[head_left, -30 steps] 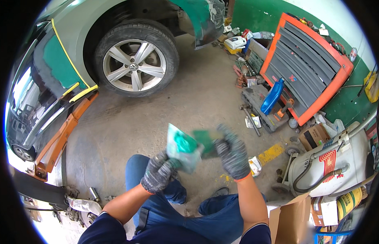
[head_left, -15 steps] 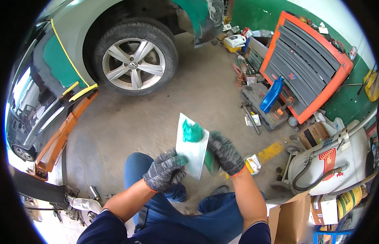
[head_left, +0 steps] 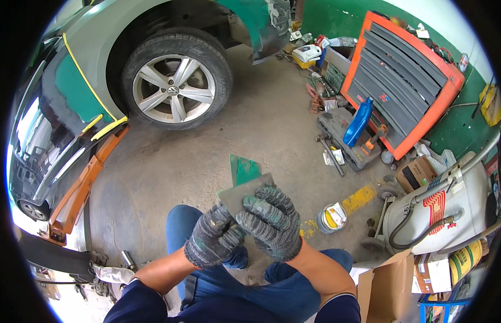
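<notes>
My left hand [head_left: 214,237], in a grey knit glove, is closed on the lower part of a flat plate [head_left: 235,161] smeared with green putty [head_left: 245,171]. My right hand [head_left: 273,220], gloved alike with green stains on the fingers, grips a flat grey putty spreader [head_left: 245,192]. The spreader lies across the front of the plate and hides much of it. Both hands are close together above my knees, nearly touching.
Ahead on the left stands a car with a wheel [head_left: 175,89] and taped, green-patched bodywork. An orange lift arm [head_left: 81,185] runs beneath it. To the right are a red tool cabinet [head_left: 406,81], a blue bottle [head_left: 358,123], a round tin [head_left: 331,218] and a white tank [head_left: 422,210].
My right hand has moved left and inward, bringing the spreader from beside the plate to across its front. The plate has tilted, and its green putty now looks flatter.
</notes>
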A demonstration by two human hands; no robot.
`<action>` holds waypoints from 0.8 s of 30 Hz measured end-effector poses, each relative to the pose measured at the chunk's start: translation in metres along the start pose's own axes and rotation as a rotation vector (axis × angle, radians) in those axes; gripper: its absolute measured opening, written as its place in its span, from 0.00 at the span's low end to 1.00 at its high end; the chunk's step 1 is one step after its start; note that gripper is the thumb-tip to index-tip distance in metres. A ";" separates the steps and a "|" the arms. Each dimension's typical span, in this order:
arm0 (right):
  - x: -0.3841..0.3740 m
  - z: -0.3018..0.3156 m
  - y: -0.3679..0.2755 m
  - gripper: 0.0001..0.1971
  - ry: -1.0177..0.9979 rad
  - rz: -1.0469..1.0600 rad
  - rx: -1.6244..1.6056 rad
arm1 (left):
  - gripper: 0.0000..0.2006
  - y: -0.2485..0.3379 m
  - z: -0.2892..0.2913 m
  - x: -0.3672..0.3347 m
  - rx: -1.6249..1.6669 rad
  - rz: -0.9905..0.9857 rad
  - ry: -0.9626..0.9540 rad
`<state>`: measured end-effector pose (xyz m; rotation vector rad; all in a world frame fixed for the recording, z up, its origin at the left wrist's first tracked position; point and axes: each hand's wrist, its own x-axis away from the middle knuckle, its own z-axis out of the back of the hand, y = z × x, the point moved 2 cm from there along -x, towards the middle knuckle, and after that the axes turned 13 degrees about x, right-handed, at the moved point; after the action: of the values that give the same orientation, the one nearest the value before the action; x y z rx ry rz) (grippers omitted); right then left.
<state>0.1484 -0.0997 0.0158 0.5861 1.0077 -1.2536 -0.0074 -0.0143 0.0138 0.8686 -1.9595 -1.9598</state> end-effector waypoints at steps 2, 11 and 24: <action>-0.001 0.002 0.002 0.18 -0.020 0.016 -0.049 | 0.17 0.003 0.004 -0.007 -0.030 -0.034 0.012; -0.002 0.026 0.039 0.12 0.369 -0.941 -0.759 | 0.07 -0.013 -0.005 -0.003 0.158 0.379 0.032; -0.021 0.023 0.018 0.14 -0.019 -0.147 -0.045 | 0.14 -0.024 -0.006 0.004 -0.003 0.159 0.112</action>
<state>0.1726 -0.1039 0.0418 0.4711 1.0757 -1.3591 -0.0016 -0.0195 -0.0096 0.7789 -1.8994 -1.7854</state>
